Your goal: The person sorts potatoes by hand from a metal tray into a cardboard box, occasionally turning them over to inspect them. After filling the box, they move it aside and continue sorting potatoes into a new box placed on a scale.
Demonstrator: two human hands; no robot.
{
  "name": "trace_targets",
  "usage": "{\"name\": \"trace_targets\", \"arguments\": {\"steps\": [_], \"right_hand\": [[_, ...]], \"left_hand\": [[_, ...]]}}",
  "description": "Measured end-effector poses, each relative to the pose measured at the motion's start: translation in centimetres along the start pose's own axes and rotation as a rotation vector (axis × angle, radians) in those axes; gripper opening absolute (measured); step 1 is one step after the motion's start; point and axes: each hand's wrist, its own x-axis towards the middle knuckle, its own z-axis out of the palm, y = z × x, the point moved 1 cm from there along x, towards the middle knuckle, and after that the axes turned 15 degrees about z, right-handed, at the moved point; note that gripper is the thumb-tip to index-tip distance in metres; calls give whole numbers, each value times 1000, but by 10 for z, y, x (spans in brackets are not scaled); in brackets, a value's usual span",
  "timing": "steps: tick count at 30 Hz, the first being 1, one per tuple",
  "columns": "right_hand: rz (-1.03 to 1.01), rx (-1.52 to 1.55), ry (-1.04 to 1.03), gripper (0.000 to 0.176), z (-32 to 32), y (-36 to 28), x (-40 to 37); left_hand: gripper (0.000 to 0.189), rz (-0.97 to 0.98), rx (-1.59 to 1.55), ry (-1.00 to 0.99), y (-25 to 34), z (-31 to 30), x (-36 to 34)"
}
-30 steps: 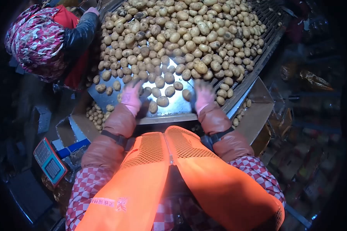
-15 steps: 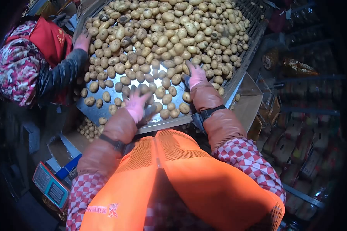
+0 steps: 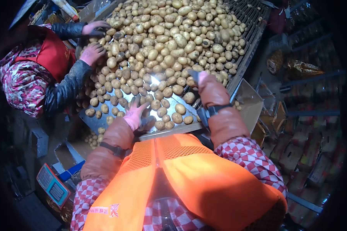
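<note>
Potatoes (image 3: 158, 50) lie heaped on a sorting table and thin out onto its bare metal sheet (image 3: 115, 93) near me. My left hand (image 3: 134, 116), in a pink glove with grey fingertips, rests low over the sheet with its fingers spread. Loose potatoes (image 3: 162, 111) lie just to its right. At the right side of the heap, my right hand (image 3: 201, 77) wears the same kind of glove and is partly turned away. A potato (image 3: 191, 81) is right beside its fingers; whether they grip it is hidden.
At the left, a co-worker in a red apron has both gloved hands (image 3: 92, 53) at the heap. A slatted rack (image 3: 250, 30) borders the right side. A cardboard box (image 3: 248, 102) stands at right, a scale (image 3: 53, 184) at lower left. More potatoes (image 3: 92, 139) lie below the table's left edge.
My right hand has shifted right and slightly down, away from the middle potatoes. My left hand stays low over the sheet. The co-worker's second hand has come into view at the heap.
</note>
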Motion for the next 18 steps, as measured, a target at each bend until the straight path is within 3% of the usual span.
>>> {"name": "trace_targets", "arguments": {"steps": [3, 7, 8, 10, 11, 13, 15, 17, 18], "right_hand": [[266, -102, -63, 56, 14, -19, 7], [338, 46, -148, 57, 8, -18, 9], [348, 189, -189, 58, -1, -18, 16], [381, 851, -324, 58, -12, -18, 25], [168, 1499, -422, 60, -3, -15, 27], [-2, 1430, -332, 48, -36, -25, 47], [-104, 960, -46, 46, -70, -47, 70], [-374, 176, 65, 59, -89, -54, 112], [-25, 346, -75, 60, -82, -61, 139]], "left_hand": [[78, -12, -5, -33, 3, -5, 0], [67, 25, -51, 38, 10, -9, -18], [59, 49, -69, 122, 14, -12, -24], [57, 56, -142, 252, 12, -15, -35], [54, 70, -210, 367, 14, -17, -39], [46, 13, -245, 485, 30, -34, -46], [44, 9, -299, 502, 26, -35, -50], [44, -1, -267, 492, 25, -34, -48], [45, -14, -247, 483, 25, -33, -47]]}}
